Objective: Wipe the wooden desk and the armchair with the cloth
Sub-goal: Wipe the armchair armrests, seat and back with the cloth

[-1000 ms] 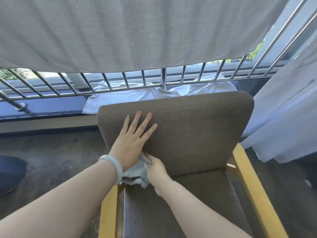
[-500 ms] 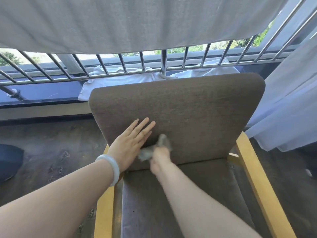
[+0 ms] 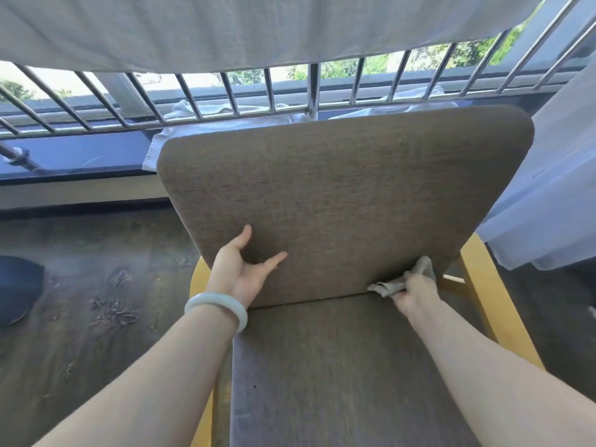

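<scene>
The armchair has a brown fabric backrest (image 3: pixel 348 195), a brown seat cushion (image 3: pixel 322 375) and yellow wooden arms (image 3: pixel 493 304). My right hand (image 3: pixel 416 293) grips a crumpled grey cloth (image 3: pixel 403 280) against the lower right corner of the backrest, just above the seat. My left hand (image 3: pixel 242 269), with a pale bangle on its wrist, rests at the lower left edge of the backrest, palm turned up, thumb and one finger spread on the fabric. The wooden desk is out of view.
A steel railing (image 3: pixel 309 88) runs behind the chair with a grey sheet (image 3: pixel 258 27) hung over it. White laundry (image 3: pixel 225 114) lies on the sill. A pale curtain (image 3: pixel 554 188) hangs at the right. Dark wood floor (image 3: pixel 96 285) spreads left, with a dark blue object (image 3: pixel 16 288).
My right hand has swept the cloth from the backrest's lower middle to its lower right corner. My left hand has turned from lying flat to palm up at the left edge.
</scene>
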A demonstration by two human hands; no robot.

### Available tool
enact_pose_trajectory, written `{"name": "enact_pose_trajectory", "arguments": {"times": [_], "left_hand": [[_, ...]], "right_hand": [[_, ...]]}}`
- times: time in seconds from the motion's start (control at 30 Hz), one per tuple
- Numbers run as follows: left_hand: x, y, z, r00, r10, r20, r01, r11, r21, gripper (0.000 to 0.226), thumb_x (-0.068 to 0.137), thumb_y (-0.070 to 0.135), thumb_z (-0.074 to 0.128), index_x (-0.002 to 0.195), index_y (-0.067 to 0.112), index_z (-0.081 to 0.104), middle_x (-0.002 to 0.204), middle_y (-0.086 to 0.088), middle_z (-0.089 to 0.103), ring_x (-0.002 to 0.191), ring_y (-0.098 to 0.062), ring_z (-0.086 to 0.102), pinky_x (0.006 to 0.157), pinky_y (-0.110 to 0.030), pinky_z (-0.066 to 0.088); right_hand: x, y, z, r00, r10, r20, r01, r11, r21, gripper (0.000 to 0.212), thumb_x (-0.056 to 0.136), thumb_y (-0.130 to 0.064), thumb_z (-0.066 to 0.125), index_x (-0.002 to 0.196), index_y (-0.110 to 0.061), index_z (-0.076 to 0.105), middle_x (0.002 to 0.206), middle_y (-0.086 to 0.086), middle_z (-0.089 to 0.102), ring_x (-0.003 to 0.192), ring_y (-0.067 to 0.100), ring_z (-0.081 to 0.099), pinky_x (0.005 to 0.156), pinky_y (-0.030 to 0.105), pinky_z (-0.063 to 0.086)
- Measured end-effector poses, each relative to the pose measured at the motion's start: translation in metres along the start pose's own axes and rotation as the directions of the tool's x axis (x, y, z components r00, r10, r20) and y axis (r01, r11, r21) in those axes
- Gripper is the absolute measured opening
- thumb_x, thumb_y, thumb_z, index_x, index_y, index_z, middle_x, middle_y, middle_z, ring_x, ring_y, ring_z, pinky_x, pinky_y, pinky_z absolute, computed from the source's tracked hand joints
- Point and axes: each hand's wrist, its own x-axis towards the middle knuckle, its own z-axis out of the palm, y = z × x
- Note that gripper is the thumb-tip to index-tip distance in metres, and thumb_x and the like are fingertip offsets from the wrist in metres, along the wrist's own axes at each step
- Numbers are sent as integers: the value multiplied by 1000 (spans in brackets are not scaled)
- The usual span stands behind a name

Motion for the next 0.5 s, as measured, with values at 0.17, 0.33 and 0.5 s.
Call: {"name": "enact_pose_trajectory", "arguments": {"times": [0.17, 0.33, 0.5], "left_hand": [[0, 4, 3, 996, -16, 84, 22, 997, -78, 75, 65, 56, 81, 120, 18, 47, 141, -10, 41, 140, -42, 24, 105, -67, 33], [-1, 19, 3, 999, -32, -45, 27, 993, -112, 110, 54, 60, 84, 143, 23, 31, 156, -16, 17, 136, -62, 8, 101, -69, 36], [6, 33, -11, 998, -16, -67, 2, 981, -193, 129, 51, 55, 87, 153, 28, 13, 159, -18, 0, 133, -65, -4, 88, -77, 38]], "right_hand": [[-81, 106, 93, 945, 278, 174, -265, 960, -91, 19, 101, -4, 24, 90, -5, 40, 77, 25, 55, 63, 38, 66, 58, 57, 53], [-95, 143, 104, 806, 402, 436, -472, 879, 62, 33, 100, 4, 26, 114, -8, 54, 103, 24, 66, 104, 34, 63, 85, 47, 52], [10, 49, 3, 970, 207, 129, -231, 949, 215, 61, 105, -34, 25, 153, -5, 1, 157, 23, 9, 140, 50, 20, 106, 59, 31]]}}
